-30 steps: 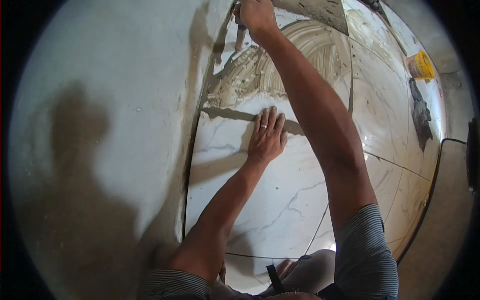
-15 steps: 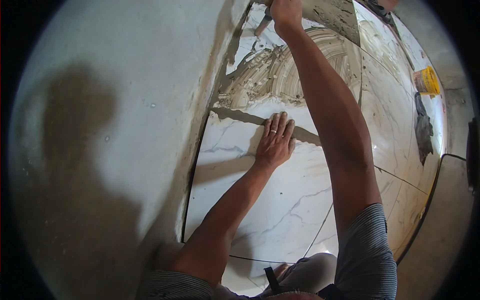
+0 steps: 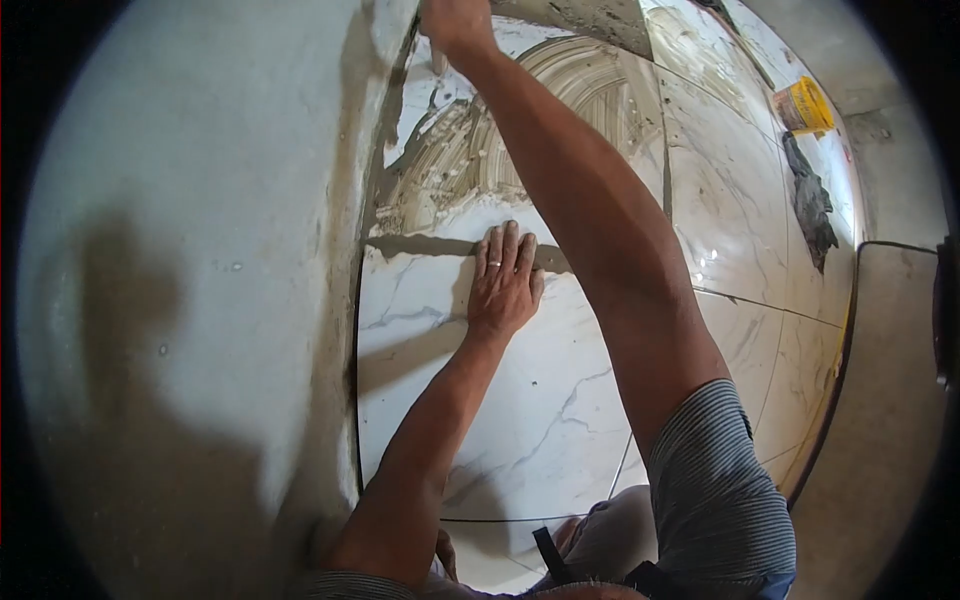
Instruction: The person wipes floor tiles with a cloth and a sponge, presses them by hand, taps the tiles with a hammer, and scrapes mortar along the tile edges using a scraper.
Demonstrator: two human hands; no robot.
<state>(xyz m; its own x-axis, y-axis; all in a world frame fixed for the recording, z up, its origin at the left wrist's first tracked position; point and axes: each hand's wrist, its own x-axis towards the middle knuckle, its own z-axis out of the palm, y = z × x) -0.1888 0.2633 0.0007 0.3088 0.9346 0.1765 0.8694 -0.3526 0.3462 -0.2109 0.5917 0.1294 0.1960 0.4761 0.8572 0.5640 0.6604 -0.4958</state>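
Note:
My left hand (image 3: 503, 290) lies flat on a white marble-patterned tile (image 3: 500, 400), its fingers spread a little and reaching over the grey strip of mortar (image 3: 420, 245) at the tile's far edge. A ring is on one finger. At the top of the view my right hand (image 3: 458, 30) is closed round a tool whose short handle end (image 3: 438, 62) pokes out below the fist; the rest of it is hidden. Beneath that arm spreads a layer of adhesive (image 3: 590, 85), combed in curved ridges over a white surface.
A bare grey wall (image 3: 230, 200) runs along the left, with my shadow on it. More laid tiles (image 3: 725, 200) stretch to the right, bearing a yellow bucket (image 3: 805, 105) and a dark crumpled rag or bag (image 3: 810, 205). My knee (image 3: 620, 520) is at the bottom.
My right hand has moved left towards the wall with the tool. The view has shifted, while my left hand stays flat at the same tile edge.

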